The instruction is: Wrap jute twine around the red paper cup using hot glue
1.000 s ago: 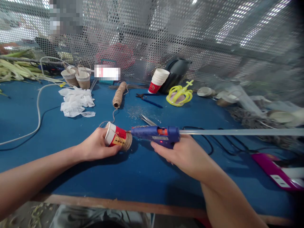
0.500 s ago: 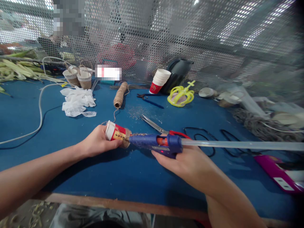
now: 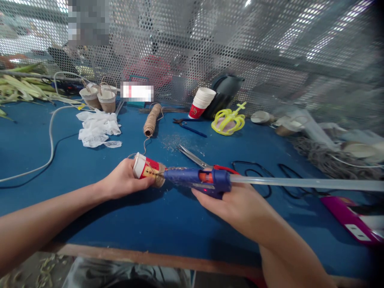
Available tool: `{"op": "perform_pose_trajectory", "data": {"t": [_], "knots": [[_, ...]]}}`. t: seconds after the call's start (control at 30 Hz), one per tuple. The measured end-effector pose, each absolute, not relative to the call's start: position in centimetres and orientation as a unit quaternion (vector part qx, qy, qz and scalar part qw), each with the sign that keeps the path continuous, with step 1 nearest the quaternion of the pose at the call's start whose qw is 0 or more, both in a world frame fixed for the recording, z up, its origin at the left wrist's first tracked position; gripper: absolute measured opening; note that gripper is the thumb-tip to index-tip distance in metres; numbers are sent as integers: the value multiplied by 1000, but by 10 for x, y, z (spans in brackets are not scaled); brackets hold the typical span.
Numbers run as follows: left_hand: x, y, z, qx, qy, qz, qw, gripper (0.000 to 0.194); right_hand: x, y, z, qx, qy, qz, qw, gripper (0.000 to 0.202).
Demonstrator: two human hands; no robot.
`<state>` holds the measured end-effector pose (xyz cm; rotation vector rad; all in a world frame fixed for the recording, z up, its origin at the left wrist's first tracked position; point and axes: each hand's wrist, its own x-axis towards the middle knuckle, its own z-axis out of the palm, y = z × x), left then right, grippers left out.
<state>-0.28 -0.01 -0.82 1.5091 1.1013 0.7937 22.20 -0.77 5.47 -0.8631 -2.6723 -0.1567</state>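
My left hand (image 3: 127, 180) is wrapped round a red and white paper cup (image 3: 152, 164), tilted with its rim toward the left. Twine covers the cup's base end, and a strand runs from it up to a twine roll (image 3: 152, 120). In my right hand (image 3: 231, 204) is a blue glue gun (image 3: 186, 176) with a long clear glue stick (image 3: 300, 183) out of its back. The gun's nozzle is at the twine-wrapped part of the cup. Just beyond the gun lie scissors (image 3: 195, 157) with red handles.
Pliers (image 3: 190, 127), stacked paper cups (image 3: 202, 102), a dark jug (image 3: 223, 94) and a yellow crown-shaped piece (image 3: 229, 120) stand behind. White gloves (image 3: 99, 128) and wrapped cups (image 3: 107, 100) are at left. A purple power strip (image 3: 345, 220) and black cable lie right.
Both hands hold the same things in nearly the same places. The glue gun and its stick have shifted very slightly.
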Motion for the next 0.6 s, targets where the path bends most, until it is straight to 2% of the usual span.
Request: {"op": "perform_pose_trajectory", "data": {"t": [0.1,0.3,0.6], "knots": [[-2,-2,-9,655,460,325,504,19,219,-7,58,-395,-900,64,175,22],[-4,-3,-13,707,442,318,451,13,217,-3,54,-488,-834,180,183,19],[-4,-5,-13,743,436,313,400,10,216,1,51,-507,-798,258,200,19]]}}
